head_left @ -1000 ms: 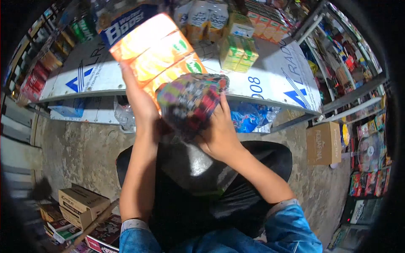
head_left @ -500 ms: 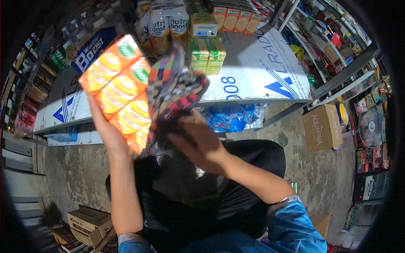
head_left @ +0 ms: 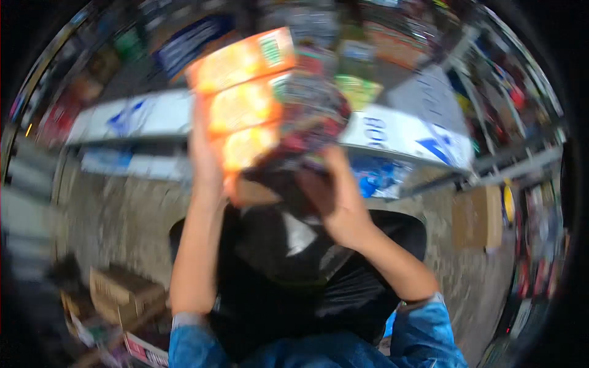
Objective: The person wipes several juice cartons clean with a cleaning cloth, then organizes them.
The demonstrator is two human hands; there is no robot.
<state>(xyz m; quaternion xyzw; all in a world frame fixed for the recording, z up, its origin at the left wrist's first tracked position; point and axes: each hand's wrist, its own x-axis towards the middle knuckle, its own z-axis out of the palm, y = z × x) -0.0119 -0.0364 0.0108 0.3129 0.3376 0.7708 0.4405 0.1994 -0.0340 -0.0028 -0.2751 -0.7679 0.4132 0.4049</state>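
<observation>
My left hand is closed on the left side of a pack of orange juice cartons, held up tilted in front of me. Against the right side of the pack lies a crumpled, dark patterned cloth, gripped by my right hand. Motion smears both, and the cloth hides part of my right fingers. Behind the cloth, a small yellow-green carton pack rests on the white shelf board.
Blurred bottles and packs line the back of the shelf. A blue bagged item lies beneath it. On the floor, a cardboard box stands at right and another carton at lower left. Stocked shelving runs along the right side.
The carton pack, the cloth and both hands have shifted right in view, and the pack has turned more upright. The whole view has swung and blurred.
</observation>
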